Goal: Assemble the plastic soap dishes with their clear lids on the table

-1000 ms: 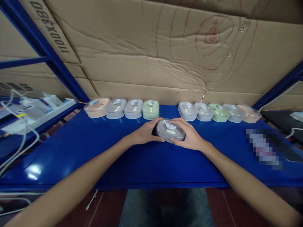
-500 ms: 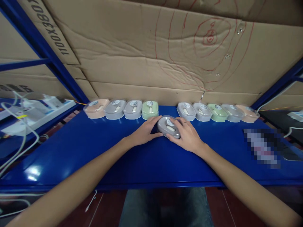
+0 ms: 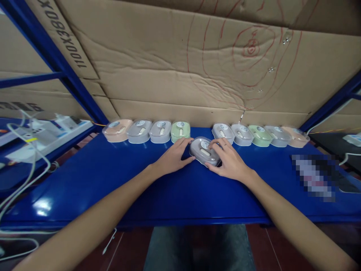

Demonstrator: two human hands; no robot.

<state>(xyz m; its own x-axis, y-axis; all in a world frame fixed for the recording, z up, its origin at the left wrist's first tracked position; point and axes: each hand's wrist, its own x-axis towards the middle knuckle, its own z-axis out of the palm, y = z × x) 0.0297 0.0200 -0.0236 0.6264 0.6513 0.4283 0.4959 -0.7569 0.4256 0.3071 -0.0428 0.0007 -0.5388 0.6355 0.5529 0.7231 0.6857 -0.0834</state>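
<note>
Head view: "1100X380" on cardboard (image 3: 158, 67)

Site, as I logged it: a stockroom or packing workshop. Evidence: blue steel racking (image 3: 53, 56), a blue metal shelf (image 3: 113, 180), flattened cardboard sheets (image 3: 169, 64) lining the back, a row of identical lidded plastic cases (image 3: 160, 131).

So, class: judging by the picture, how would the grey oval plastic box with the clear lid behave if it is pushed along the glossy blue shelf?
The grey oval plastic box with the clear lid probably slides easily, since the glossy blue shelf looks smooth. Its flat, low shape suggests it will not roll or tip. It seems rigid and light: the left hand and right hand steady it with fingers only.
</note>
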